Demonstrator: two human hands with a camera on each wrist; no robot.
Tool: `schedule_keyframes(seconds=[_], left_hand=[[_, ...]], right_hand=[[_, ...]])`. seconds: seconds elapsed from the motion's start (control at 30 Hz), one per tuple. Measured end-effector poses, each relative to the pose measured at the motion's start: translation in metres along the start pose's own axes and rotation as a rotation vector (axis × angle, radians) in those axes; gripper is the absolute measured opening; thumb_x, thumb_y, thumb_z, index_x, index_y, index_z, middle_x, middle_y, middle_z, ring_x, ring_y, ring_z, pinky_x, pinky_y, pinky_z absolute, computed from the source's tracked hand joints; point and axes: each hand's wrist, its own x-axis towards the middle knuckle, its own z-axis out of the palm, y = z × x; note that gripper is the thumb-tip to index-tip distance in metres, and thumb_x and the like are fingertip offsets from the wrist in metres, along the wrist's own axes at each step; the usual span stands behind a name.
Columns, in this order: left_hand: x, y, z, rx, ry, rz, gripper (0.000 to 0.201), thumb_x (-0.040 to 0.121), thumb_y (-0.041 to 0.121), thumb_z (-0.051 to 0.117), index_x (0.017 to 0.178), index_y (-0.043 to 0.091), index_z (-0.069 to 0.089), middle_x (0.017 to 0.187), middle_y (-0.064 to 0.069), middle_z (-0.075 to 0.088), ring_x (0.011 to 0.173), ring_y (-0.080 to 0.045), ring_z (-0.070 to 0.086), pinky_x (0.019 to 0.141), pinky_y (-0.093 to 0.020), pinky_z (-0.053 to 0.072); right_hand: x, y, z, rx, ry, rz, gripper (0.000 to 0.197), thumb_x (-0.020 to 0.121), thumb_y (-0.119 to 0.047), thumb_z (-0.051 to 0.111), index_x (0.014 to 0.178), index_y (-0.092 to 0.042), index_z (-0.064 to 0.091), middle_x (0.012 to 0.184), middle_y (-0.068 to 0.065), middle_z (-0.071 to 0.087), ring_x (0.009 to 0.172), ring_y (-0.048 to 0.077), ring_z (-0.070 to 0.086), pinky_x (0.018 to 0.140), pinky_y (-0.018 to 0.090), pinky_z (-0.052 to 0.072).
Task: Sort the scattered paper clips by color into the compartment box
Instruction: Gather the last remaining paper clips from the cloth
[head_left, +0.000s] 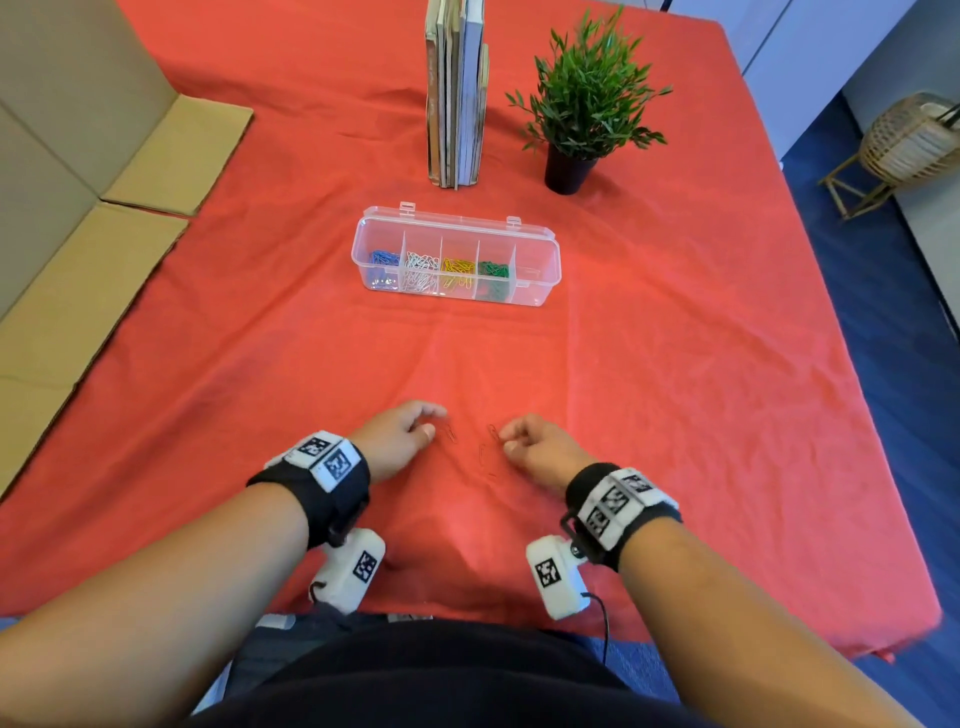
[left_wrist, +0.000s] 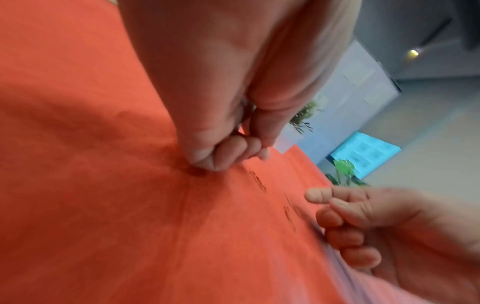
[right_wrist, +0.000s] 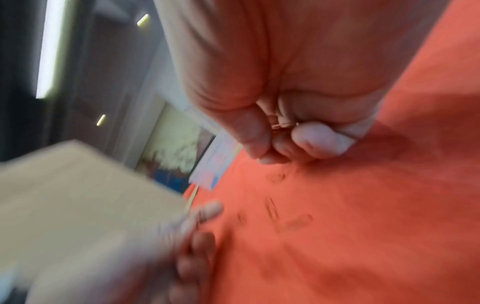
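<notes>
Your right hand (right_wrist: 298, 131) pinches red clips (right_wrist: 281, 125), seen in right wrist view only; left hand (head_left: 397, 439) curled, contents unclear; head view shows box (head_left: 540, 270) mid-cloth.

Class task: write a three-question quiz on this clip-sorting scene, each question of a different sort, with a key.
1. True or false: the box lid is shut.
2. Multiple choice: which box compartment holds no clips? A) far left B) middle C) far right
3. Fill in: the loose clips on the cloth lie between the left hand and the ____ hand.

Key: 1 false, it is open. 2 C; the others hold blue, white, yellow and green clips. 3 right; its fingers curl round reddish clips, as the right wrist view shows.
</notes>
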Motion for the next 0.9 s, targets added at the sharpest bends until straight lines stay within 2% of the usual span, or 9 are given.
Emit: schedule_keyframes(seconds=[0.07, 0.13, 0.2, 0.27, 0.33, 0.4, 0.53, 0.77, 0.9], left_hand=[[0.001, 0.004, -0.003, -0.363, -0.036, -0.154, 0.023, 0.095, 0.01, 0.039, 0.091, 0.02, 0.06, 0.065, 0.002, 0.042, 0.052, -0.009, 0.037, 0.043, -0.016, 0.031], [0.002, 0.011, -0.006, -0.661, -0.051, -0.306, 0.022, 0.091, 0.014, 0.041, 0.076, 0.018, 0.057, 0.064, 0.002, 0.046, 0.048, -0.008, 0.041, 0.042, -0.017, 0.031], [0.002, 0.017, -0.007, -0.765, -0.06, -0.381, 0.027, 0.092, 0.026, 0.041, 0.067, 0.019, 0.05, 0.063, 0.002, 0.049, 0.045, -0.008, 0.044, 0.043, -0.018, 0.034], [0.006, 0.021, -0.003, -0.775, -0.031, -0.397, 0.035, 0.094, 0.036, 0.041, 0.063, 0.019, 0.044, 0.061, 0.002, 0.046, 0.043, -0.008, 0.043, 0.041, -0.016, 0.036], [0.011, 0.023, 0.003, -0.58, 0.029, -0.312, 0.037, 0.093, 0.041, 0.044, 0.064, 0.019, 0.046, 0.06, 0.002, 0.042, 0.047, -0.011, 0.039, 0.044, -0.019, 0.034], [0.015, 0.022, 0.006, -0.111, 0.106, -0.104, 0.031, 0.091, 0.041, 0.05, 0.07, 0.019, 0.057, 0.067, 0.0, 0.054, 0.058, -0.017, 0.049, 0.055, -0.026, 0.037], [0.017, 0.017, 0.007, 0.539, 0.131, 0.164, 0.023, 0.082, 0.032, 0.062, 0.102, 0.021, 0.067, 0.101, -0.007, 0.065, 0.095, -0.025, 0.062, 0.082, -0.029, 0.044], [0.015, 0.004, 0.009, 0.562, 0.095, 0.158, 0.013, 0.085, 0.023, 0.057, 0.093, 0.014, 0.062, 0.088, 0.0, 0.044, 0.094, -0.029, 0.058, 0.083, -0.032, 0.042], [0.012, 0.004, 0.008, 0.491, 0.119, 0.155, 0.014, 0.087, 0.02, 0.053, 0.095, 0.01, 0.059, 0.095, -0.01, 0.057, 0.098, -0.031, 0.057, 0.083, -0.032, 0.04]], right_hand=[[0.002, 0.001, -0.01, 0.419, 0.003, 0.089, 0.026, 0.09, 0.0, 0.042, 0.082, -0.021, 0.056, 0.064, -0.001, 0.044, 0.042, 0.003, 0.043, 0.036, 0.017, 0.036], [0.002, -0.003, -0.018, 0.67, -0.008, 0.152, 0.023, 0.091, -0.003, 0.042, 0.078, -0.014, 0.057, 0.062, 0.0, 0.043, 0.046, 0.007, 0.045, 0.035, 0.015, 0.036], [0.007, -0.007, -0.018, 0.567, 0.006, 0.151, 0.021, 0.091, -0.006, 0.047, 0.073, -0.015, 0.054, 0.064, 0.002, 0.045, 0.053, 0.011, 0.046, 0.039, 0.017, 0.041], [0.015, -0.01, -0.013, 0.108, 0.047, 0.077, 0.019, 0.088, -0.012, 0.052, 0.07, -0.02, 0.053, 0.072, 0.005, 0.055, 0.063, 0.016, 0.051, 0.055, 0.027, 0.049], [0.021, -0.014, -0.004, -0.332, 0.113, -0.03, 0.008, 0.085, -0.02, 0.055, 0.076, -0.02, 0.056, 0.09, 0.01, 0.063, 0.082, 0.022, 0.057, 0.076, 0.029, 0.046], [0.023, -0.015, 0.005, -0.558, 0.151, -0.127, 0.017, 0.084, -0.026, 0.056, 0.093, -0.012, 0.058, 0.108, 0.015, 0.058, 0.1, 0.029, 0.056, 0.089, 0.032, 0.044], [0.024, -0.016, 0.022, -0.817, 0.191, -0.214, 0.03, 0.087, -0.018, 0.045, 0.115, -0.006, 0.048, 0.119, 0.016, 0.047, 0.109, 0.037, 0.05, 0.091, 0.045, 0.047], [0.024, -0.012, 0.02, -0.74, 0.047, -0.185, 0.028, 0.09, -0.022, 0.044, 0.108, -0.001, 0.052, 0.115, 0.022, 0.056, 0.106, 0.037, 0.057, 0.09, 0.039, 0.046], [0.01, -0.016, 0.03, -0.84, 0.066, -0.196, 0.034, 0.091, -0.022, 0.046, 0.119, -0.002, 0.044, 0.122, 0.022, 0.049, 0.11, 0.04, 0.054, 0.094, 0.045, 0.047]])
